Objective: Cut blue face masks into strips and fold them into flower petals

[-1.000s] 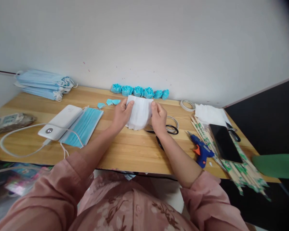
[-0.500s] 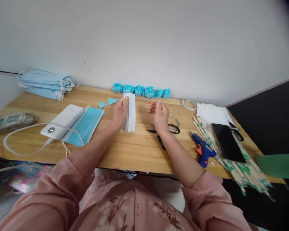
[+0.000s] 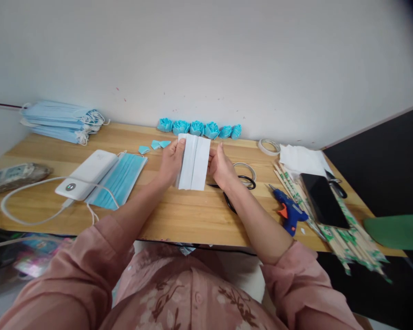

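Note:
Between my hands stands a pale white pleated sheet [image 3: 197, 165], like face mask fabric, with fold lines running along it. My left hand [image 3: 172, 158] is closed on its left edge, thumb in front. My right hand [image 3: 222, 167] is at the sheet's right edge, its thumb raised apart from the fingers; some fingertips are hidden behind the sheet. Black-handled scissors [image 3: 246, 182] lie partly under my right wrist, beside a tape roll [image 3: 253, 170]. Small blue cut pieces [image 3: 155, 145] lie beyond my left hand.
Blue fabric flowers [image 3: 197, 128] line the wall. At left are stacked masks [image 3: 60, 120], a blue mask [image 3: 119, 181], a white power bank [image 3: 89, 172] with cable and a power strip [image 3: 13, 176]. At right are a glue gun [image 3: 289, 208], a phone [image 3: 324, 199], wrapped sticks [image 3: 344, 250] and another tape roll [image 3: 269, 146].
The sheet was a narrow folded strip in my left hand and now spreads wider to the right. My right hand, apart from it before, has moved left to its edge.

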`<state>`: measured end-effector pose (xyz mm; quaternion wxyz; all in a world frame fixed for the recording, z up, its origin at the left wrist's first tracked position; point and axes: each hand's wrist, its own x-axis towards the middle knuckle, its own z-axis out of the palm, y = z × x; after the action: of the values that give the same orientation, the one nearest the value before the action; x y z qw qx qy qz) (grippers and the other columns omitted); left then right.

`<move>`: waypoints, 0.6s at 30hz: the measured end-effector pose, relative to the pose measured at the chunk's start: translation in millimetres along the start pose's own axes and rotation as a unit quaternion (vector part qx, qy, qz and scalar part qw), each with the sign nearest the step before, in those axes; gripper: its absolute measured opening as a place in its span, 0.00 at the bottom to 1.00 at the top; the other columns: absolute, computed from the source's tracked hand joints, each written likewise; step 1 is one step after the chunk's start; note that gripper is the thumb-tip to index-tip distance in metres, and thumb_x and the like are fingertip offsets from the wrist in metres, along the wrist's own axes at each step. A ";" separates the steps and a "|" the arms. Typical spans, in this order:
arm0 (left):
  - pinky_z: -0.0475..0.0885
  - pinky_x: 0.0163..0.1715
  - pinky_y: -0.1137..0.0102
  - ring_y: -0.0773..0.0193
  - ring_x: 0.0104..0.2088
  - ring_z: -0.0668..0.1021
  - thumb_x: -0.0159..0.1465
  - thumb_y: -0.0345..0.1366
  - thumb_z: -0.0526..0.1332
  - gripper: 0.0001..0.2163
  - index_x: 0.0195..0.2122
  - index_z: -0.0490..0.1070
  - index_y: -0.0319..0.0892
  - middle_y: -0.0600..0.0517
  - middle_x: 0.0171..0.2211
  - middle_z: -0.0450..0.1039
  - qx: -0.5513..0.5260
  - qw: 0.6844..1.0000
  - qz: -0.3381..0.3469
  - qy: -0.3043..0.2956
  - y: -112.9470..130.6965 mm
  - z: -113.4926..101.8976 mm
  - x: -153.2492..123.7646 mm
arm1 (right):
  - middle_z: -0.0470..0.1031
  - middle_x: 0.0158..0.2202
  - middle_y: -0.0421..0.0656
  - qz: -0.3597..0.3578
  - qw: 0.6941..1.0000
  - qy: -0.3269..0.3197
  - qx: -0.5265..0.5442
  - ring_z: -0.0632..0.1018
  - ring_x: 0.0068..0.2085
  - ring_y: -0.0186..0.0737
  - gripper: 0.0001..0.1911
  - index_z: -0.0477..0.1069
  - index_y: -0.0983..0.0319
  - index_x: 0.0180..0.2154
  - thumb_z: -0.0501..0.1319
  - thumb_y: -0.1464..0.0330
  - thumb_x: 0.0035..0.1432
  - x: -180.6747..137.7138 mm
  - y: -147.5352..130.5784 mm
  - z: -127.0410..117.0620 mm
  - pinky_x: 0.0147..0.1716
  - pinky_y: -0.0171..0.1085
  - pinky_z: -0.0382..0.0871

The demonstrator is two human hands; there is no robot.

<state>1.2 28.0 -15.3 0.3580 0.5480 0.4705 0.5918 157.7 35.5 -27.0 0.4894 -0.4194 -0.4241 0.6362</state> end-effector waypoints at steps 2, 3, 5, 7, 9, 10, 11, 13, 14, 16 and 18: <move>0.62 0.25 0.68 0.65 0.25 0.65 0.69 0.55 0.55 0.22 0.26 0.64 0.44 0.54 0.23 0.61 0.017 1.000 0.010 0.000 -0.7 -0.8 0.4 | 0.78 0.26 0.45 0.011 1.000 -0.009 -0.017 0.77 0.28 0.41 0.44 0.76 0.60 0.37 0.41 0.31 0.57 0.1 -1.3 -0.3 0.26 0.39 0.71; 0.62 0.25 0.68 0.65 0.25 0.64 0.69 0.56 0.55 0.22 0.25 0.64 0.44 0.54 0.23 0.61 0.021 1.000 0.014 -0.001 -0.9 -1.2 0.5 | 0.77 0.25 0.44 0.014 0.999 -0.013 -0.026 0.77 0.28 0.41 0.45 0.76 0.60 0.37 0.41 0.31 0.57 -0.5 -1.9 0.1 0.26 0.38 0.70; 0.61 0.25 0.68 0.65 0.25 0.64 0.68 0.57 0.55 0.23 0.25 0.63 0.44 0.54 0.22 0.61 0.023 1.000 0.015 -0.001 -1.3 -1.7 0.7 | 0.77 0.26 0.44 0.006 0.999 -0.014 -0.040 0.76 0.29 0.40 0.44 0.75 0.60 0.37 0.42 0.30 0.56 -2.9 -2.6 1.8 0.25 0.37 0.68; 0.60 0.26 0.68 0.65 0.25 0.63 0.68 0.56 0.55 0.23 0.25 0.62 0.44 0.54 0.22 0.60 0.023 1.000 0.013 0.000 -1.8 -1.8 1.1 | 0.76 0.28 0.42 -0.020 0.999 0.000 -0.048 0.75 0.30 0.39 0.38 0.74 0.59 0.36 0.49 0.32 0.55 -6.0 -2.3 3.6 0.26 0.36 0.68; 0.60 0.26 0.67 0.64 0.26 0.63 0.69 0.55 0.54 0.22 0.25 0.62 0.44 0.54 0.23 0.60 0.025 1.000 0.016 -0.001 -2.6 -1.7 1.6 | 0.73 0.28 0.39 -0.062 0.995 0.034 -0.063 0.73 0.29 0.38 0.32 0.71 0.58 0.33 0.59 0.36 0.52 -8.1 -0.6 4.4 0.27 0.36 0.68; 0.59 0.27 0.67 0.64 0.26 0.63 0.69 0.54 0.54 0.22 0.25 0.62 0.44 0.54 0.23 0.60 0.028 0.999 0.020 0.000 -3.0 -1.6 1.9 | 0.70 0.26 0.38 -0.091 0.991 0.059 -0.080 0.71 0.28 0.37 0.30 0.68 0.58 0.31 0.61 0.37 0.52 -8.6 0.5 4.2 0.26 0.36 0.66; 0.59 0.27 0.67 0.65 0.26 0.63 0.69 0.54 0.54 0.21 0.25 0.61 0.44 0.54 0.23 0.59 0.030 0.999 0.026 0.002 -3.4 -1.4 2.2 | 0.66 0.24 0.36 -0.122 0.983 0.087 -0.105 0.68 0.27 0.35 0.29 0.65 0.58 0.27 0.62 0.39 0.52 -8.6 1.6 3.5 0.26 0.35 0.64; 0.57 0.27 0.68 0.65 0.26 0.61 0.69 0.53 0.56 0.21 0.24 0.58 0.45 0.55 0.22 0.56 0.036 0.999 0.035 0.014 -3.8 -1.1 2.6 | 0.56 0.22 0.34 -0.189 0.956 0.146 -0.170 0.61 0.25 0.33 0.30 0.56 0.57 0.24 0.59 0.40 0.57 -8.2 3.2 1.4 0.25 0.35 0.58; 0.56 0.26 0.68 0.66 0.25 0.60 0.69 0.52 0.56 0.22 0.23 0.56 0.45 0.56 0.22 0.54 0.038 0.998 0.037 0.021 -3.8 -1.0 2.5 | 0.53 0.21 0.33 -0.217 0.939 0.173 -0.202 0.59 0.25 0.33 0.30 0.53 0.57 0.23 0.56 0.41 0.59 -8.0 3.5 0.3 0.26 0.35 0.56; 0.54 0.26 0.67 0.66 0.25 0.57 0.69 0.51 0.57 0.22 0.23 0.52 0.45 0.56 0.22 0.51 0.040 0.998 0.032 0.035 -3.3 -0.7 2.1 | 0.51 0.22 0.33 -0.253 0.909 0.218 -0.249 0.58 0.26 0.33 0.29 0.51 0.57 0.24 0.53 0.43 0.63 -8.5 2.9 -1.0 0.27 0.36 0.54; 0.52 0.26 0.67 0.67 0.25 0.56 0.69 0.50 0.58 0.22 0.24 0.51 0.45 0.57 0.22 0.49 0.041 0.998 0.027 0.044 -2.6 -0.6 1.3 | 0.51 0.22 0.34 -0.272 0.890 0.247 -0.270 0.58 0.27 0.33 0.27 0.50 0.57 0.25 0.51 0.45 0.66 -10.0 1.0 -0.8 0.28 0.36 0.53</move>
<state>0.2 29.9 -17.4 0.2981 0.5481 0.4946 0.6050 159.9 25.6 -27.0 0.6006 -0.5469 -0.5422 0.2150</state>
